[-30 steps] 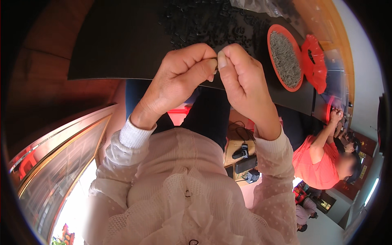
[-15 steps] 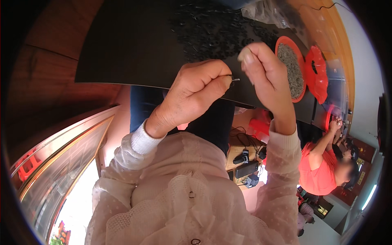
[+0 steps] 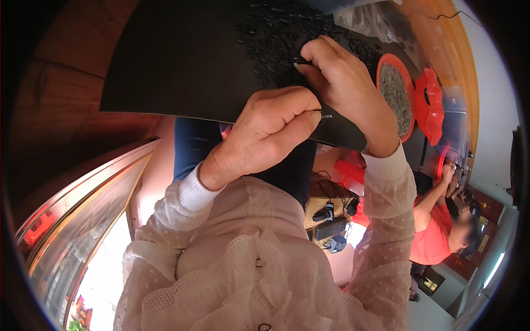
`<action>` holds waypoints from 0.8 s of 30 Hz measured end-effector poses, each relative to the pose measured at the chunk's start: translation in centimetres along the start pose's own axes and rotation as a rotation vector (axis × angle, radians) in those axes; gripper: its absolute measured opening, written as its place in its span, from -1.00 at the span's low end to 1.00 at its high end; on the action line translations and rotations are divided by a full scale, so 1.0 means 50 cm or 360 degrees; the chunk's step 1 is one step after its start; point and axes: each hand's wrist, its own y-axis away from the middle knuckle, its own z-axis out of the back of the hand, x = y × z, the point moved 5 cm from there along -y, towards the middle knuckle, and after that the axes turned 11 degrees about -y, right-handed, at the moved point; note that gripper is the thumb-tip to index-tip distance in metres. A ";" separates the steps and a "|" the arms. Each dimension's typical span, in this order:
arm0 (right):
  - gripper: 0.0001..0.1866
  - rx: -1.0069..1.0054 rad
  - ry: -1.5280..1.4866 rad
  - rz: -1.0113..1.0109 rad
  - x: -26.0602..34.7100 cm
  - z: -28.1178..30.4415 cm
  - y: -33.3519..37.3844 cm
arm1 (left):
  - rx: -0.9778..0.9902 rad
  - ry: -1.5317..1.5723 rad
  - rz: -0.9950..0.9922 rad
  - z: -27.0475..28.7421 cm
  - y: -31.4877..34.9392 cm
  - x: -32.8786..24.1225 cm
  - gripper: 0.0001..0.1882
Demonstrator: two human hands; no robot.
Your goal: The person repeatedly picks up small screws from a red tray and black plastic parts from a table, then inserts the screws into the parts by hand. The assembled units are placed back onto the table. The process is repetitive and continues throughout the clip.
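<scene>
My left hand point(image 3: 270, 129) is closed in a pinch near the table's front edge. From between its thumb and forefinger pokes a small ridged metal piece point(image 3: 327, 116), like a spring or screw, with a bit of black at its base. Just beyond it, my right hand point(image 3: 345, 85) hovers at the near right side of many scattered small black parts point(image 3: 270, 47). Its fingers are curled toward the thumb; what they hold, if anything, is hidden.
On the dark table point(image 3: 171, 66), an orange bowl point(image 3: 409, 83) full of small grey metal pieces stands at right. Beside it is a red wavy-rimmed dish point(image 3: 433, 113). Clear plastic bags point(image 3: 367, 22) lie behind. A person in red point(image 3: 433, 237) sits further right, hands working.
My right hand has moved left and away from me, over to the black parts. The left hand has shifted slightly right, still pinching its piece.
</scene>
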 end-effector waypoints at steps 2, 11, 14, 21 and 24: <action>-0.79 -0.0009 -0.0019 0.0022 0.001 0.001 0.002 | -0.0009 -0.0012 -0.0011 -0.001 0.000 0.000 -0.90; -0.83 -0.0159 -0.0150 0.0069 -0.002 -0.001 0.002 | -0.0016 -0.0011 0.0019 -0.004 -0.005 0.001 -0.90; -0.86 -0.0256 -0.0402 -0.0011 -0.013 0.008 0.015 | -0.0009 0.0015 0.0012 -0.006 -0.004 0.004 -0.89; -0.85 -0.0118 -0.1464 -0.0638 -0.010 0.022 0.067 | 0.0032 0.0254 0.0359 0.002 0.000 0.003 -0.85; -0.84 -0.0019 -0.1807 -0.0776 0.007 0.008 0.084 | 0.0002 0.0359 0.0300 0.003 0.001 0.008 -0.84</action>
